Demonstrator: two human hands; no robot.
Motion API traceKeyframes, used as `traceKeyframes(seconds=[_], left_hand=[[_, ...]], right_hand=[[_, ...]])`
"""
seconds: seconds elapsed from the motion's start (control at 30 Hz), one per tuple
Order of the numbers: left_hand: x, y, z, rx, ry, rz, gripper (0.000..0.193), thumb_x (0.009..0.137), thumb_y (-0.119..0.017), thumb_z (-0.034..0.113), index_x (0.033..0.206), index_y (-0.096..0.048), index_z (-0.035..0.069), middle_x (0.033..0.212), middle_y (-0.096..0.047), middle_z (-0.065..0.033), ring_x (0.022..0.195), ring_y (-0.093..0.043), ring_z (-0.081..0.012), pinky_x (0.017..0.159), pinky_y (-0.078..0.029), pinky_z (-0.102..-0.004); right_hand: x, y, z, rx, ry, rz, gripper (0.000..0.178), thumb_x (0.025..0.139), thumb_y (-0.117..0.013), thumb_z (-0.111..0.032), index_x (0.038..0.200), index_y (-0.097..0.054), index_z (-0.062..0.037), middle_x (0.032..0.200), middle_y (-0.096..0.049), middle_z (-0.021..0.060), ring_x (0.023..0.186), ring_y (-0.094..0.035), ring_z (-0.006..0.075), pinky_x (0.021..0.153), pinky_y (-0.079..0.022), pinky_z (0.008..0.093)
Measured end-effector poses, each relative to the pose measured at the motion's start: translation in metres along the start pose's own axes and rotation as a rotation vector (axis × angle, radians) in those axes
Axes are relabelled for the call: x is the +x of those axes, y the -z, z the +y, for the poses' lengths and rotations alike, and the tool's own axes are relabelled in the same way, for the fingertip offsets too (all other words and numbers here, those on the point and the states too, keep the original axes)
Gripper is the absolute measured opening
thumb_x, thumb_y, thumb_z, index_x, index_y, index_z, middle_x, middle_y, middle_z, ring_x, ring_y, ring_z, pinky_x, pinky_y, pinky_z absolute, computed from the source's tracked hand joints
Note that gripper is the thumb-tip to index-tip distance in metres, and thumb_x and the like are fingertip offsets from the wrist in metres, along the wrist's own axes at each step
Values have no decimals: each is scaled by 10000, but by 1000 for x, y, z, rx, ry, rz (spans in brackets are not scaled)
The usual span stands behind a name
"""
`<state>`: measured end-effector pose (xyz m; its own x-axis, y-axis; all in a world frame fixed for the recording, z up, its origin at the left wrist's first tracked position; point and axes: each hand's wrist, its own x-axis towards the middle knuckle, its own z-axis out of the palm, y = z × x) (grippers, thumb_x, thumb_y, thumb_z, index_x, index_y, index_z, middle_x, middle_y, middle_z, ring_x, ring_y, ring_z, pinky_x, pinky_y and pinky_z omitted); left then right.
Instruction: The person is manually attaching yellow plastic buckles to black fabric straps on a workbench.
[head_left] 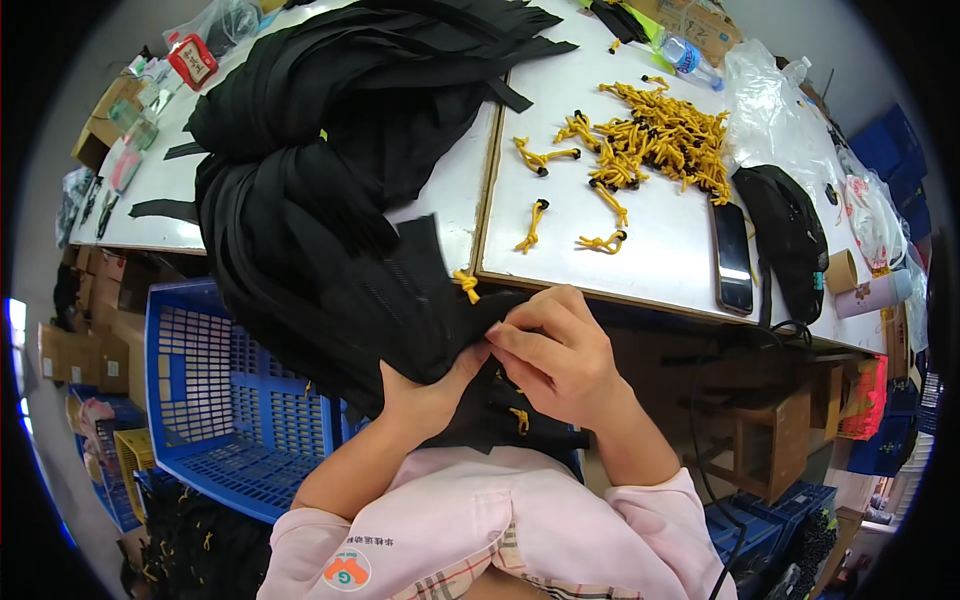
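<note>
A thick bundle of black zipper strips hangs over the table's front edge towards my lap. My left hand is closed on the black zipper strip at the end of this bundle, thumb on top. A knotted yellow cord pull lies at that strip's far edge. Close beside the left thumb, my right hand pinches with thumb and forefinger; what sits between these fingertips is too small to make out. More black material with a yellow cord pull rests below my hands.
On the white table is a heap of yellow cord pulls with black ends, several lying loose. Rightward are a phone, a black pouch and a cup. A blue crate stands at my left, below the table edge.
</note>
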<state>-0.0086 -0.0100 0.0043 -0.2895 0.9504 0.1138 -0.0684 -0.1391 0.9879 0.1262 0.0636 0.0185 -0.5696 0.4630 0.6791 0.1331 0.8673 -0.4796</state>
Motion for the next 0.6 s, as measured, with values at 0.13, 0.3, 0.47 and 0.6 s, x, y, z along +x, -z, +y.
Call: traceKeyframes(seconds=[0.13, 0.3, 0.47, 0.6], left_hand=[[-3, 0, 0, -104, 18, 57, 211, 741, -593, 11, 946, -551, -11, 920, -571, -47, 812, -528, -105, 729, -425, -219], [-5, 0, -1, -171, 25, 73, 240, 737, -606, 35, 963, -542, -11, 934, -564, -55, 823, -522, -105, 750, -422, -229], [-3, 9, 3, -403, 231, -31, 253, 724, -613, 27, 964, -547, -15, 924, -573, -65, 835, -530, -123, 760, -425, -239], [-4, 8, 3, -334, 183, -57, 235, 734, -599, 30, 961, -555, -13, 925, -580, -69, 843, -534, -128, 777, -423, -248]], right_hand=[[-9, -15, -11, 277, -319, 152, 154, 636, -625, 15, 777, -570, -14, 712, -519, 65, 611, -492, 154, 542, -395, 240], [-23, -33, -12, 492, -409, 263, 82, 708, -584, -9, 781, -550, 7, 675, -515, 46, 541, -456, 88, 471, -361, 203], [-21, -26, -8, 1321, -769, 191, 38, 719, -563, 1, 729, -526, 4, 657, -487, 12, 521, -409, 67, 453, -324, 189], [-20, -20, -4, 1557, -962, 53, 62, 730, -552, 6, 695, -503, -9, 665, -464, 6, 529, -389, 45, 456, -308, 174]])
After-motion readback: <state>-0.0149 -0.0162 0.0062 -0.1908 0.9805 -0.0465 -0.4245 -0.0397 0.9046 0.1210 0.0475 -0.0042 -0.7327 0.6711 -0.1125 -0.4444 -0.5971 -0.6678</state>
